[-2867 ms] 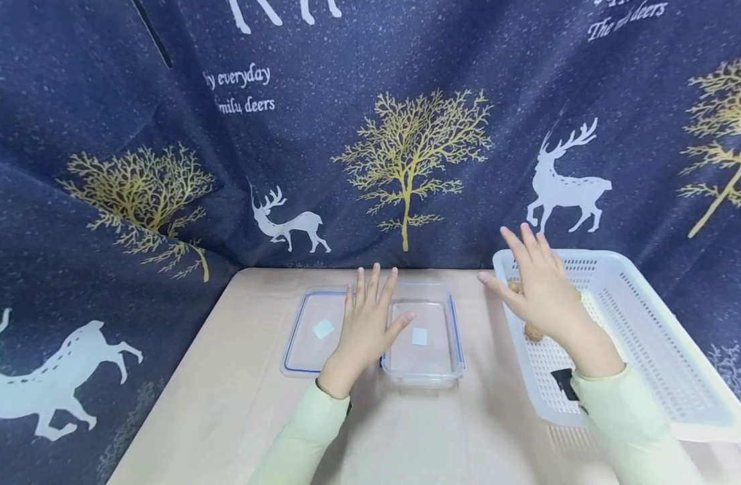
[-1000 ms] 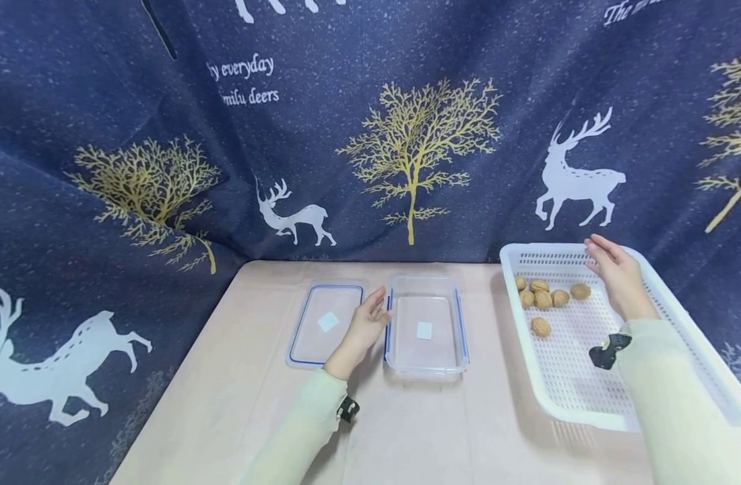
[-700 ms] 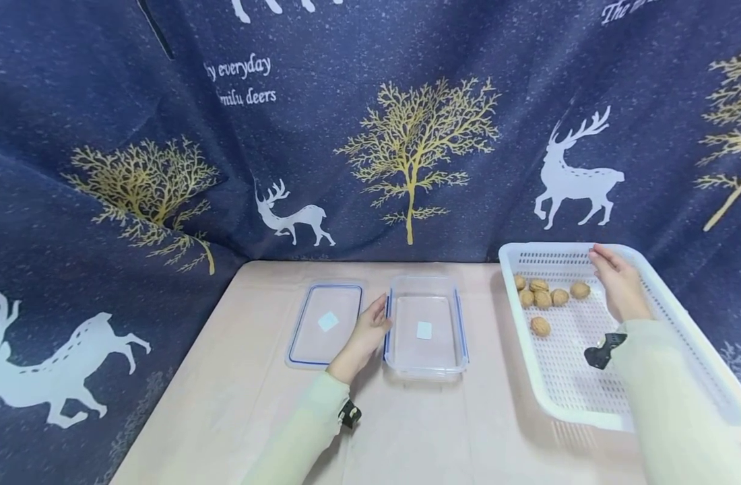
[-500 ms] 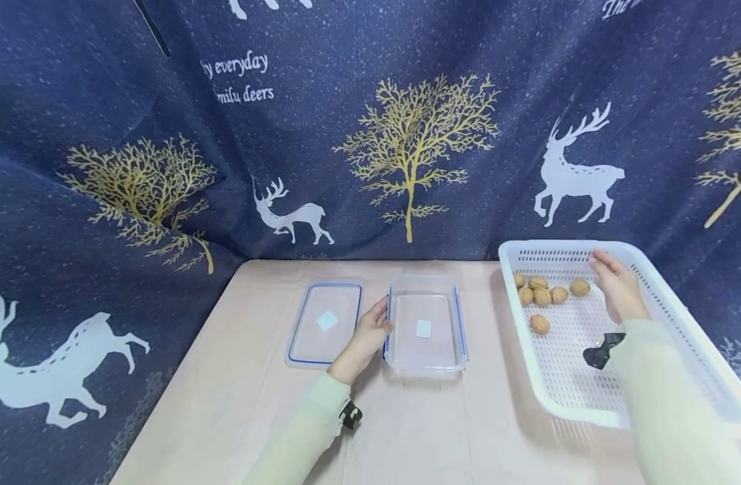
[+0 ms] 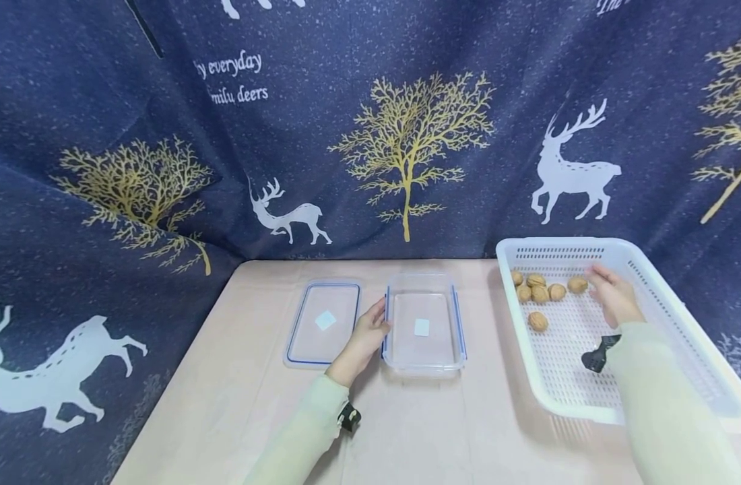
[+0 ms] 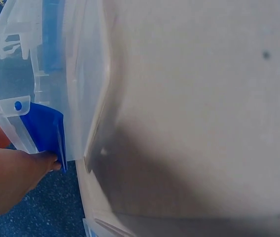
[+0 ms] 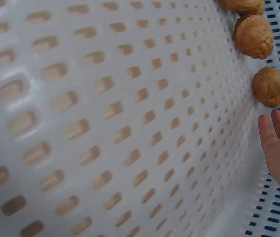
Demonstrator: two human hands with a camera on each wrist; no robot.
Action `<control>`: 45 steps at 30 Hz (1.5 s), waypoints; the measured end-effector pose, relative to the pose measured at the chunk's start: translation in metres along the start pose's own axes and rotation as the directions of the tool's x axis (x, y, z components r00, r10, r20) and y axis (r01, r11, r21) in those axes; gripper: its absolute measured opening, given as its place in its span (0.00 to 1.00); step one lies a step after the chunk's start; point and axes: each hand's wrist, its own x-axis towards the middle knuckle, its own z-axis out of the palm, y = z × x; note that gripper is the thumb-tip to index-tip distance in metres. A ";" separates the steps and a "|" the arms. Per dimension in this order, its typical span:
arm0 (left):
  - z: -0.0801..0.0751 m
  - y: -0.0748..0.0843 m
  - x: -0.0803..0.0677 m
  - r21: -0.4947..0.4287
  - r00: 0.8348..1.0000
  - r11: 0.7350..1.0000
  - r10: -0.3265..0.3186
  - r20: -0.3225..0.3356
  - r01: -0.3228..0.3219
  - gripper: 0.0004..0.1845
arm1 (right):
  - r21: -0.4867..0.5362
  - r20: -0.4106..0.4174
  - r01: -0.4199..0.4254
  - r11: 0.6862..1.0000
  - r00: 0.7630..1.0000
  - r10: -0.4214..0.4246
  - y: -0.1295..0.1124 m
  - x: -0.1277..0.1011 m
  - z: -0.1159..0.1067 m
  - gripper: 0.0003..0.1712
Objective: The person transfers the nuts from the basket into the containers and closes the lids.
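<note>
My left hand [image 5: 363, 337] holds the left side of a clear plastic food container [image 5: 461, 364]. In the left wrist view its thumb presses a blue side latch [image 6: 46, 127], and another finger lies beyond the wall. Over the white perforated basket [image 5: 531, 384], my right hand [image 5: 616, 296] reaches in with fingers extended. Just left of its fingertips sits a walnut [image 5: 577, 285]; the right wrist view shows that walnut [image 7: 269, 87] a little apart from the fingers [image 7: 268, 129]. Several more walnuts [image 5: 539, 294] cluster by the basket's left wall, with a single walnut [image 5: 537, 321] nearer the front.
A clear lid with a blue seal [image 5: 304, 337] lies flat to the left of the container. All stand on a pale pink table [image 5: 407, 431]. Behind hangs a dark blue curtain [image 5: 358, 121] printed with deer and trees.
Both hands have lowered from above the table. The left hand has come to the container's left side and taken hold there. The right hand has sunk into the basket towards a walnut.
</note>
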 end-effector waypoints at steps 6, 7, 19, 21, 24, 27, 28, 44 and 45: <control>-0.002 -0.016 0.011 0.007 1.000 1.000 -0.007 -0.011 0.007 0.31 | -0.136 0.010 -0.015 0.991 1.000 0.017 0.008 -0.001 -0.003 0.43; -0.002 -0.020 0.013 0.006 1.000 1.000 -0.009 -0.016 0.009 0.32 | -0.158 0.004 -0.011 0.987 1.000 0.012 0.009 0.000 -0.004 0.43; -0.003 -0.028 0.015 0.010 0.999 1.000 0.005 -0.051 -0.005 0.31 | -0.335 -0.058 0.020 0.942 0.997 -0.042 0.013 0.004 0.007 0.39; -0.003 -0.029 0.016 0.012 0.999 1.000 0.009 -0.050 -0.008 0.31 | -0.333 -0.065 0.045 0.942 0.995 -0.071 0.014 0.004 0.009 0.38; -0.003 -0.029 0.016 0.013 0.999 1.000 0.007 -0.047 -0.007 0.31 | -0.351 -0.072 0.068 0.934 0.992 -0.099 0.016 0.005 0.009 0.37; -0.002 -0.029 0.017 0.011 0.999 1.000 0.010 -0.044 -0.010 0.31 | -0.361 -0.075 0.061 0.931 0.993 -0.094 0.015 0.006 0.008 0.37; -0.002 -0.028 0.017 0.006 0.999 1.000 0.007 -0.043 -0.007 0.31 | -0.362 -0.076 0.052 0.931 0.993 -0.085 0.015 0.006 0.008 0.38; -0.003 -0.029 0.017 0.009 0.998 1.000 -0.023 -0.050 0.024 0.31 | -0.297 -0.103 0.042 0.954 0.992 -0.076 0.006 0.005 0.005 0.37; -0.003 -0.030 0.017 0.013 0.998 1.000 -0.022 -0.053 0.023 0.31 | -0.294 -0.103 0.047 0.955 0.991 -0.081 0.005 0.005 0.004 0.37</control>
